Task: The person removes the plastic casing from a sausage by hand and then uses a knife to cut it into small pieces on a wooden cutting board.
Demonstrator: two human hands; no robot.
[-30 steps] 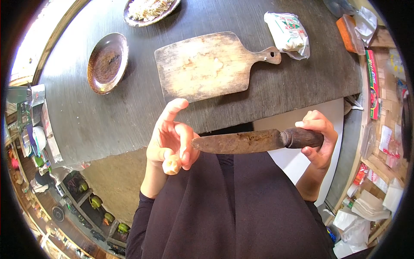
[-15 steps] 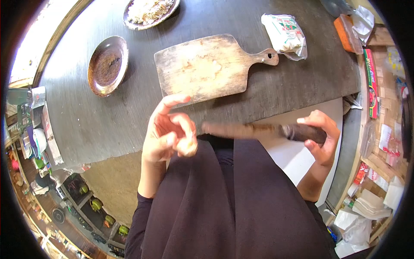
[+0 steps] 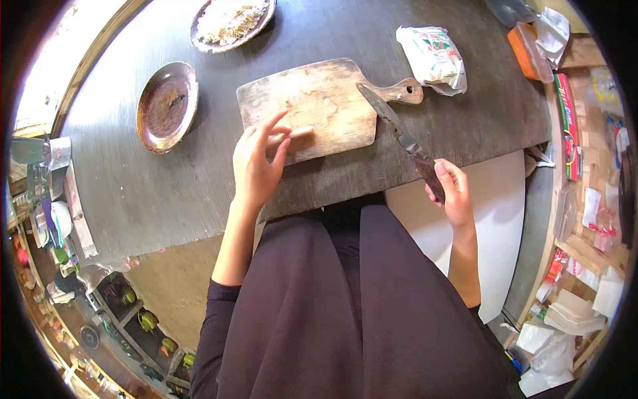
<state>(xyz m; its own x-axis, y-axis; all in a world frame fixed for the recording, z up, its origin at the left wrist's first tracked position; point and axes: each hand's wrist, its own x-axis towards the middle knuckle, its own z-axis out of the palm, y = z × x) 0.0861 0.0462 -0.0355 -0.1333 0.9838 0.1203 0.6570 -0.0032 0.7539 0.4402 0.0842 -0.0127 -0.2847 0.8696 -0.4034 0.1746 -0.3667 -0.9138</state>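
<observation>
My left hand (image 3: 256,161) rests on the near edge of a worn wooden cutting board (image 3: 319,106), its fingers pinching a small pale piece of food (image 3: 300,132) against the wood. My right hand (image 3: 454,191) grips the dark handle of a rusty knife (image 3: 397,136). The blade points up and away, its tip over the board's right side near the handle with a hole.
On the dark table (image 3: 166,193) stand an empty metal plate (image 3: 166,102), a plate of shredded food (image 3: 229,18) at the back, a white packet (image 3: 434,58) and an orange block (image 3: 525,41). Cluttered shelves run along the right; my dark clothing fills the foreground.
My left hand has carried the pale piece from my lap up onto the board. My right hand swung the knife from lying crosswise to pointing forward over the board.
</observation>
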